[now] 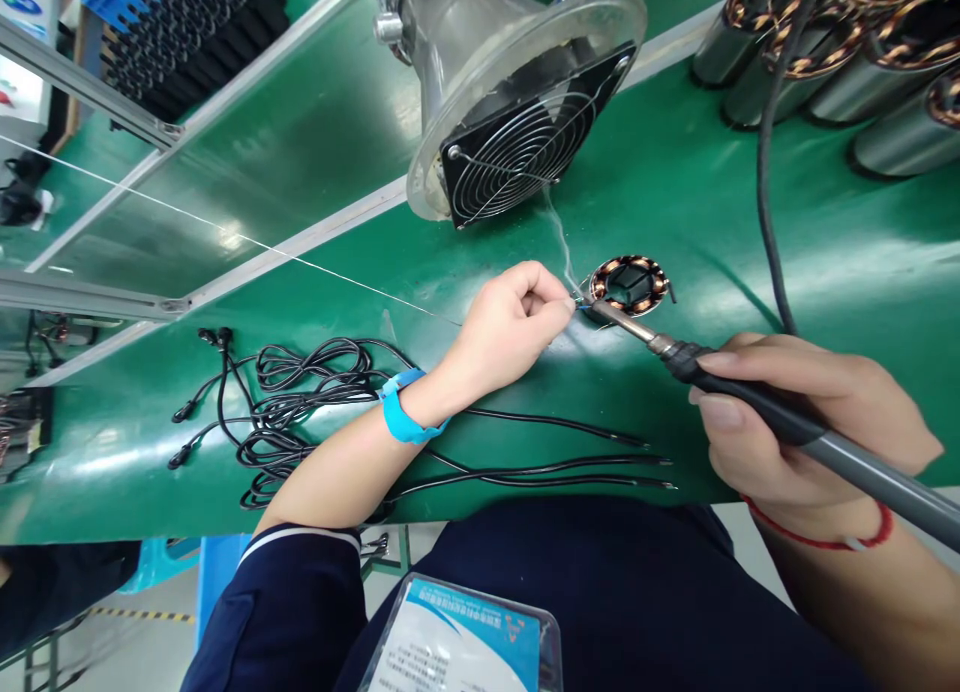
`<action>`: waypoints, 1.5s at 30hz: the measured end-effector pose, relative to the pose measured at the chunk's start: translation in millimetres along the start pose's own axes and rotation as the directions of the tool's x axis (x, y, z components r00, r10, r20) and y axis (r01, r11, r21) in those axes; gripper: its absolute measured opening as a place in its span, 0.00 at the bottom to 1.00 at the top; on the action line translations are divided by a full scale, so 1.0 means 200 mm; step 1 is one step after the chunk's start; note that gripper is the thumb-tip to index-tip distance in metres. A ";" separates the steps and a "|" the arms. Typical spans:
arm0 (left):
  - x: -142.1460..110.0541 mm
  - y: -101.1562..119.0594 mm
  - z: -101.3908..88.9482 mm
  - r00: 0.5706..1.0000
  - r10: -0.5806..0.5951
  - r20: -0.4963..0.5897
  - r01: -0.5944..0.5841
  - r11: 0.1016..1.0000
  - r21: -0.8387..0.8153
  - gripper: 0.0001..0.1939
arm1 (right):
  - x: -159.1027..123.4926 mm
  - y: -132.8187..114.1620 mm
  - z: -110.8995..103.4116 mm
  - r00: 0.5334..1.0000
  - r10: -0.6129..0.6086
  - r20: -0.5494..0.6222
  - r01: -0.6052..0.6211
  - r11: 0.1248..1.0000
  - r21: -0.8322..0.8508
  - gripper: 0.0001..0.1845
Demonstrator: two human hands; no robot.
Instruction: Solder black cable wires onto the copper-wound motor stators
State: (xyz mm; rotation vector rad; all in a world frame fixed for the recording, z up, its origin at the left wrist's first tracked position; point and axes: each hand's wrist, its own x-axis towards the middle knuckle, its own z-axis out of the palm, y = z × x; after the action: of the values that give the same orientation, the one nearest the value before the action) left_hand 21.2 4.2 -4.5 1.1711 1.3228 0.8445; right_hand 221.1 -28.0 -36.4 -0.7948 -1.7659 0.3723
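A soldering iron (765, 397) is gripped in my right hand (810, 412), its tip touching the near left edge of a small copper-wound motor stator (630, 284). My left hand (517, 317), wearing a blue wrist strap (409, 407), is closed in a pinch beside that tip. A thin strand of solder wire (337, 275) runs in from the left and passes behind this hand. Small blue and other fine leads show between the fingertips and the stator. Pale smoke rises from the joint toward a fan.
Above the work hangs a fume hood with a black fan guard (525, 157). Coiled black power cables (300, 412) lie on the green table (187, 472), stripped ends toward my body. Several larger stators (795, 72) stand at upper right, with the iron's cord (765, 172) passing before them.
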 end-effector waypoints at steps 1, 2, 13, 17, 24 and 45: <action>0.00 0.00 0.00 1.000 -0.001 0.001 0.001 1.000 0.000 0.07 | 0.00 0.00 0.00 1.000 0.004 -0.003 -0.004 1.000 -0.002 0.15; 0.00 0.00 0.00 1.000 -0.001 0.003 0.001 1.000 0.002 0.07 | 0.01 0.00 0.00 1.000 0.004 -0.010 -0.004 1.000 0.001 0.16; 0.00 0.01 0.01 1.000 -0.012 0.001 0.012 1.000 -0.016 0.07 | 0.12 -0.06 0.00 0.975 0.171 0.141 -0.149 0.977 -0.153 0.30; 0.00 0.02 0.01 1.000 -0.027 0.001 0.028 0.999 -0.018 0.07 | 0.18 -0.07 0.03 0.948 0.199 0.249 -0.128 0.953 -0.274 0.26; 0.00 0.01 0.00 0.999 -0.024 0.026 0.024 0.999 -0.022 0.07 | 0.13 -0.05 0.04 0.992 0.107 0.070 -0.095 0.983 -0.158 0.26; -0.01 0.00 0.00 1.000 -0.020 0.017 0.020 1.000 -0.024 0.07 | -0.01 -0.02 -0.02 1.000 0.012 0.026 -0.010 0.998 -0.065 0.09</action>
State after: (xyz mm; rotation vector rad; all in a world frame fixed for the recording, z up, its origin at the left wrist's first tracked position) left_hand 21.7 2.3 -3.9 1.1421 1.3054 0.8320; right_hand 224.3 -32.4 -34.5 -0.8490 -1.8067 0.3358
